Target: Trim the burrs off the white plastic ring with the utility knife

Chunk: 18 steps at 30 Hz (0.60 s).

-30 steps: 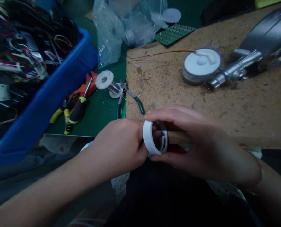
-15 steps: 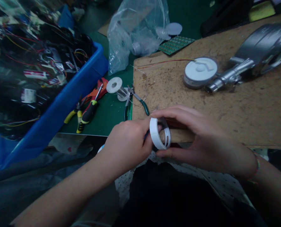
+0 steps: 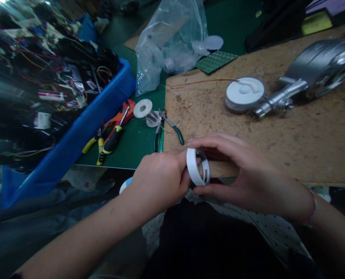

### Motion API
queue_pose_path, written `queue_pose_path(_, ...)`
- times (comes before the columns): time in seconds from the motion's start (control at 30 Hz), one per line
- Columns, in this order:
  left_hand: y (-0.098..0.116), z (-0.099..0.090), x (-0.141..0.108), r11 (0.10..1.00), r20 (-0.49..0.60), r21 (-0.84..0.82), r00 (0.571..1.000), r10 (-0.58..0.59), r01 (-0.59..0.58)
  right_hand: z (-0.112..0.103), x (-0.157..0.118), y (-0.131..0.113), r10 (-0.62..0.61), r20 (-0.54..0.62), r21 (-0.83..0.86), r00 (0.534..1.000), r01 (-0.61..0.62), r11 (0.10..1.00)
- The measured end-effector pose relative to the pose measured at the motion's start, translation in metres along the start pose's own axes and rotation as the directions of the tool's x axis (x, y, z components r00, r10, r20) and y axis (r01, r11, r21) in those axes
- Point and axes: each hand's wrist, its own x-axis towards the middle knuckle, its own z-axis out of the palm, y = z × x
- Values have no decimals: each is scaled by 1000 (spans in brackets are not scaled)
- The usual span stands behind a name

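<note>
A white plastic ring (image 3: 193, 166) with slots in its far side is held on edge in front of the wooden board. My left hand (image 3: 162, 174) is closed at the ring's left side, and a fingertip shows inside the opening. From the right, my right hand (image 3: 244, 170) grips the rim between thumb and fingers. Its fingers curve over the top and the thumb lies below. Part of the left fingers is hidden behind the ring. Just beyond the left hand lie green-handled cutters (image 3: 168, 126) and a spool of solder wire (image 3: 145, 109).
At left stands a blue bin (image 3: 102, 102) heaped with wired parts. Beside it are yellow-handled pliers (image 3: 99, 145) and a screwdriver (image 3: 114, 137). On the wooden board (image 3: 279, 151) sit a round white-topped unit (image 3: 244, 93) with wires and a metal device (image 3: 311, 73). Behind are a plastic bag (image 3: 172, 42) and a circuit panel (image 3: 215, 61).
The whole view has shifted slightly, with the bin and tools now a little lower and further right. Both hands keep hold of the ring, which shows almost the same tilt.
</note>
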Motion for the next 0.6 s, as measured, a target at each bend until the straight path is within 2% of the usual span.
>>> queue_pose_path(0.23,-4,-8,5,996,124,-83,991,49,-39,1,0,-2,3,6,11,1000,-3,1000)
queue_pose_path(0.37,-2,-8,5,993,210,-115,977,43,-19,0,0,-5,11,13,10,1000,-11,1000)
queue_pose_path(0.47,-8,-6,3,985,195,-172,979,55,-21,-3,0,-2,37,17,56,999,-38,998)
queue_pose_path(0.6,-14,-8,-4,911,121,-413,992,46,8,4,3,4,115,-10,177,993,-112,978)
